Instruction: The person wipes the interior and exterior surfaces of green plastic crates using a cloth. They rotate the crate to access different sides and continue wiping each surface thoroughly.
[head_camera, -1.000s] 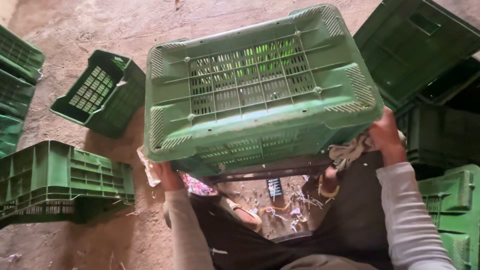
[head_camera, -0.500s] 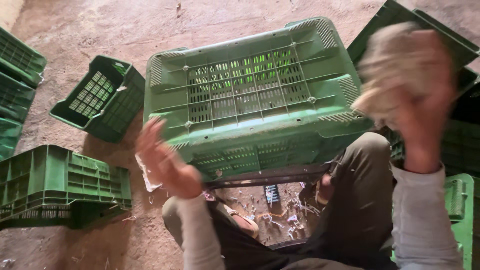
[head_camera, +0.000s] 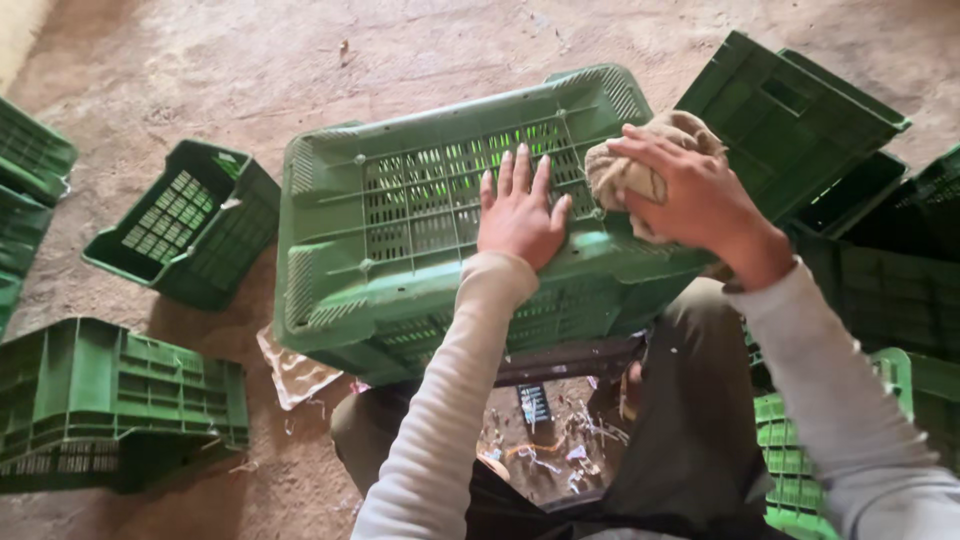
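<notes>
The green crate (head_camera: 400, 250) sits upside down across the person's lap, its slotted bottom facing up and filling the middle of the view. The left hand (head_camera: 520, 215) lies flat on that bottom, fingers straight and slightly spread, pointing toward 12 o'clock; it grips nothing, only presses down on the plastic grid. At about 3 o'clock from it, just beside it, the right hand (head_camera: 695, 195) is curled over a crumpled tan cloth (head_camera: 625, 170), fingers wrapped across the top of the wad and pushing it against the crate's far right corner. The cloth bulges out from under the fingers toward 10 o'clock and touches the crate's surface, as far as I can tell from the angle.

Around the person the dirt floor (head_camera: 300, 60) holds more green crates. One small crate (head_camera: 185, 235) lies open side up at 9 o'clock of the held one, well apart from it. Another (head_camera: 110, 400) rests at 8 o'clock, upside down I think. A stack of dark green crates (head_camera: 800, 120) crowds in at 2 o'clock, close to the right hand. A scrap of pale wrapper (head_camera: 295, 370) lies on the ground under the crate's near left corner.
</notes>
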